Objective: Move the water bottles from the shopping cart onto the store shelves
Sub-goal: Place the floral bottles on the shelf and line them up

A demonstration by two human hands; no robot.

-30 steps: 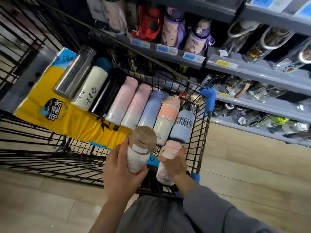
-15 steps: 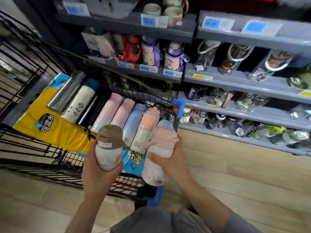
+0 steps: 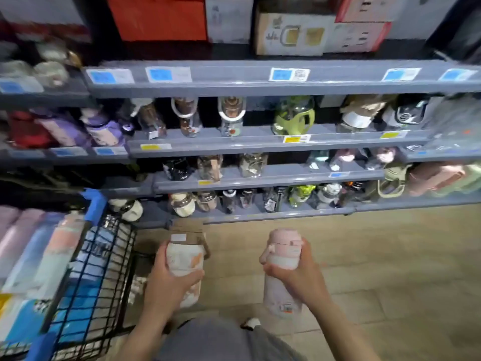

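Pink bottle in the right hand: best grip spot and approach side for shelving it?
Grip the pink bottle around its straight cylindrical body just below the wider cap, coming from its right side, as the right hand does now. It stands upright, the cap's small side tab points left, and the base stays free to set down on a shelf.

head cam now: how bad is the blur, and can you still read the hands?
Head view: motion blur smears the shopping cart and the left shelves most; price tags are unreadable. Centre is sharper: left hand grips the brown-lidded bottle, right hand the pink bottle. Wide-angle bends the shelf edges.
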